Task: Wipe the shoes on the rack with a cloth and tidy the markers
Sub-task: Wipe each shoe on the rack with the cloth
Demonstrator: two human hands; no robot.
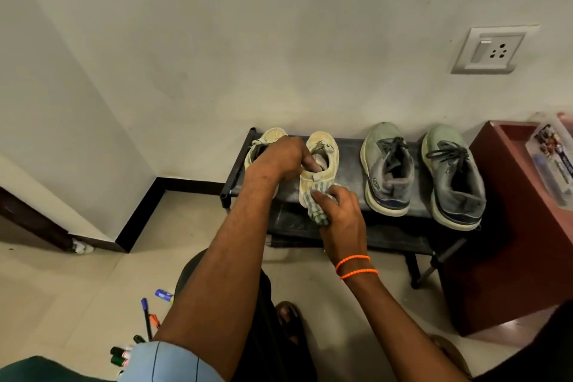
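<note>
A black shoe rack (350, 174) stands against the wall with two pairs on its top shelf. My left hand (283, 156) grips the yellow-white shoe (322, 146) by its opening, thumb inside. My right hand (341, 211) holds a striped grey-green cloth (316, 201) pressed against that shoe's heel. The other yellow-white shoe (263, 141) sits just to the left, partly hidden by my left hand. Two grey-green sneakers (387, 167) (452, 174) stand on the right of the shelf. Several markers (147, 319) lie scattered on the floor at the lower left.
A dark red cabinet (496, 226) stands right of the rack, with a clear plastic box (555, 158) on top. A wall socket (493, 49) is above it. A dark door frame (34, 220) runs along the left. My sandalled feet (288, 319) are on the tiled floor.
</note>
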